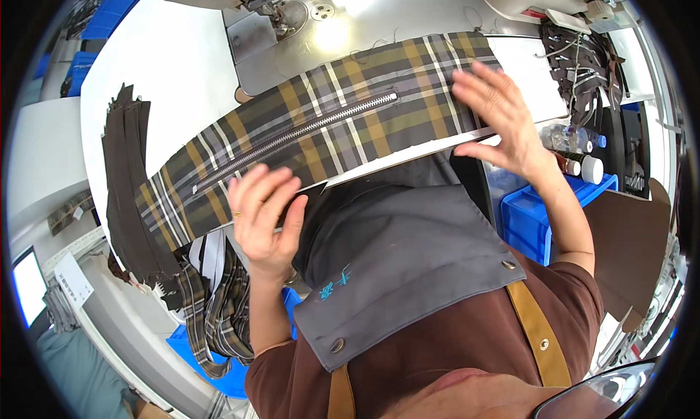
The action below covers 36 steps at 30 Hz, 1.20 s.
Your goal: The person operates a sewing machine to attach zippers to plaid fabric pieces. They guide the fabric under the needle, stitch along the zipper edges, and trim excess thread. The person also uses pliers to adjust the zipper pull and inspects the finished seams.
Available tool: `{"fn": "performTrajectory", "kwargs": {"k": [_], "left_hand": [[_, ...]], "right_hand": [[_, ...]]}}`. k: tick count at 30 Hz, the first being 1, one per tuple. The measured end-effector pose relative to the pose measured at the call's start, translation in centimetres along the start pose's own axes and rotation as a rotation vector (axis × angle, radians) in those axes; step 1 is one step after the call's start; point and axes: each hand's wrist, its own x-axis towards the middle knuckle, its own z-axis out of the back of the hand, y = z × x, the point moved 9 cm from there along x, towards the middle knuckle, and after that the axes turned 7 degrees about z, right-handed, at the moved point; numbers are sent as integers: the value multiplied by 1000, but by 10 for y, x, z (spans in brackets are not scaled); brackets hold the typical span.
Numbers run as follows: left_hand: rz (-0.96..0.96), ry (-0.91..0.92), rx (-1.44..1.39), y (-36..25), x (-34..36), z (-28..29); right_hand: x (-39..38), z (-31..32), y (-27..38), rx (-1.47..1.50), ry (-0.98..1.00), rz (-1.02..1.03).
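A long plaid fabric panel (379, 131) in olive, black, grey and white lies across the front of the white sewing table (179, 47). Along its middle runs a metal-toothed zipper (299, 129), set into a narrow slot and closed along its length. My left hand (264, 218) is over the panel's near edge, below the zipper, fingers apart and slightly curled. Over the panel's right end is my right hand (503, 123), thumb and fingers spread, slightly blurred. Neither hand grips anything; whether the fingertips touch the cloth I cannot tell.
Behind the panel stands a sewing machine (273, 0) on its metal bed. Dark brown zipper-like strips (125, 153) lie at the left, with plaid pieces (226, 309) hanging below. At the right are a dark tangled bundle (583, 69), bottles (572, 138) and a blue bin (529, 226).
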Motion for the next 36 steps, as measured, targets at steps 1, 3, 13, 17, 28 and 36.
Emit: {"fn": "performTrajectory", "kwargs": {"k": [1, 3, 13, 17, 28, 36], "left_hand": [[4, -1, 66, 2, 0, 4], [-10, 66, 125, 11, -2, -2], [-238, 201, 313, -44, 5, -46], [-222, 223, 334, -64, 17, -62], [-374, 62, 383, -76, 15, -60], [-5, 563, -171, -90, 33, -16]], "right_hand": [[-6, -10, 5, -7, 44, 13], [-16, -12, 8, -18, -31, 68], [-23, -5, 14, 10, -148, 172], [-24, 0, 18, 31, -192, 191], [-3, 24, 3, 272, -18, 73], [-28, 1, -49, -92, -15, -91]]}}
